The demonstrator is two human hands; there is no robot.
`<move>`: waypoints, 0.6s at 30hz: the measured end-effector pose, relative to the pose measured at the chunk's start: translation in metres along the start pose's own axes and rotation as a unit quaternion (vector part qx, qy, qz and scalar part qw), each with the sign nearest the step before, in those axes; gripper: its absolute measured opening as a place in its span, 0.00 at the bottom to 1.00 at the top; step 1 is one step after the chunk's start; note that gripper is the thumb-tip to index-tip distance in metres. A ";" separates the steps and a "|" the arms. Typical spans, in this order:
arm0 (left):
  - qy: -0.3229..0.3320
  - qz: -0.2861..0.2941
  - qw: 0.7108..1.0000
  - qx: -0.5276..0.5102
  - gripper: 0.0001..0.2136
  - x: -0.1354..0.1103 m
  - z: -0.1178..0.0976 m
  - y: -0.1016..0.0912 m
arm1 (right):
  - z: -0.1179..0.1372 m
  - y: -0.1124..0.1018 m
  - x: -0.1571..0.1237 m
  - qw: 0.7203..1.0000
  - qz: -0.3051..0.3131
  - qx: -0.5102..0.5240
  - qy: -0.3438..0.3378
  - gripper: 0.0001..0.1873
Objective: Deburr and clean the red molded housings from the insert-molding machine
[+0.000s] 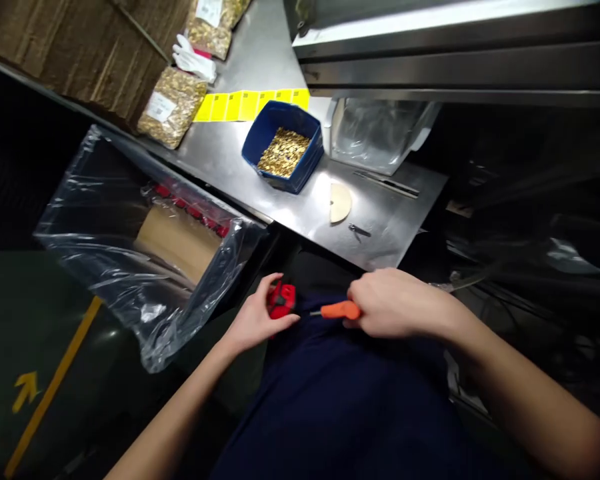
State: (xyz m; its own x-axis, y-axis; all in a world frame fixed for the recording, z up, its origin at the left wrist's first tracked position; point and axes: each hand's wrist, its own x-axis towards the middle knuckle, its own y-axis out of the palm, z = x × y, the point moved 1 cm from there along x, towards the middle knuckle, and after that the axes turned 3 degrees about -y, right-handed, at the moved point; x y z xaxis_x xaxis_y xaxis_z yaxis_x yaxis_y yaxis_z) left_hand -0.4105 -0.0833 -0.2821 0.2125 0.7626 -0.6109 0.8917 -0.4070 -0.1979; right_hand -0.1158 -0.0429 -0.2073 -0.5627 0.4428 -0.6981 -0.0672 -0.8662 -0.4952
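Your right hand [395, 303] clenches an orange-handled screwdriver [341, 310], its long axis running left toward the small red part [281, 301] that your left hand [257, 319] grasps. Both sit near you, just below the steel table's [380, 233] near edge, the tip just beside the part.

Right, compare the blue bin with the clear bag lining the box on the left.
The blue bin is rigid and opaque; the clear bag is soft, crinkled film you can see through. The bin sits on the steel table; the bag hangs below the table's edge, beside the left hand. The bin holds small golden pieces; the bag holds red parts along its far side. Both are open on top.
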 end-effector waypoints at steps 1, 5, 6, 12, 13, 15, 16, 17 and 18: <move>-0.029 0.004 0.996 -0.090 0.38 0.002 0.001 0.000 | -0.017 0.009 -0.016 1.000 -0.011 0.018 0.010 0.11; -0.108 0.097 0.890 -0.432 0.34 0.017 -0.010 0.020 | -0.100 0.059 -0.069 0.979 -0.184 0.032 0.081 0.23; -0.117 0.119 0.865 -0.474 0.35 0.023 -0.015 0.028 | -0.121 0.071 -0.077 0.972 -0.211 0.016 0.103 0.24; -0.131 0.120 0.832 -0.526 0.19 0.083 -0.044 0.061 | -0.209 0.106 -0.081 0.889 -0.380 -0.163 0.196 0.28; -0.132 0.120 0.830 -0.528 0.18 0.092 -0.047 0.063 | -0.219 0.106 -0.078 0.869 -0.411 -0.177 0.210 0.27; -0.139 0.143 0.817 -0.541 0.19 0.104 -0.053 0.067 | -0.240 0.105 -0.070 0.841 -0.452 -0.190 0.227 0.25; -0.142 0.165 0.803 -0.555 0.20 0.107 -0.055 0.069 | -0.251 0.104 -0.065 0.836 -0.459 -0.191 0.231 0.25; -0.143 0.190 0.785 -0.572 0.22 0.108 -0.058 0.072 | -0.262 0.103 -0.058 0.835 -0.462 -0.188 0.234 0.25; -0.141 0.212 0.768 -0.588 0.23 0.108 -0.060 0.075 | -0.274 0.103 -0.050 0.835 -0.462 -0.181 0.237 0.25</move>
State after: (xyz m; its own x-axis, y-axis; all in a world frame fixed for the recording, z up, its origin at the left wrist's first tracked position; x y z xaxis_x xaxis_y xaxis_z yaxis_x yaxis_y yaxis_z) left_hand -0.2966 -0.0013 -0.3172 0.6354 0.4814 -0.6037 0.5452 0.2739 0.7923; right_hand 0.1311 -0.0907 -0.3645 -0.0127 0.9998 -0.0149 0.0101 -0.0148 -0.9998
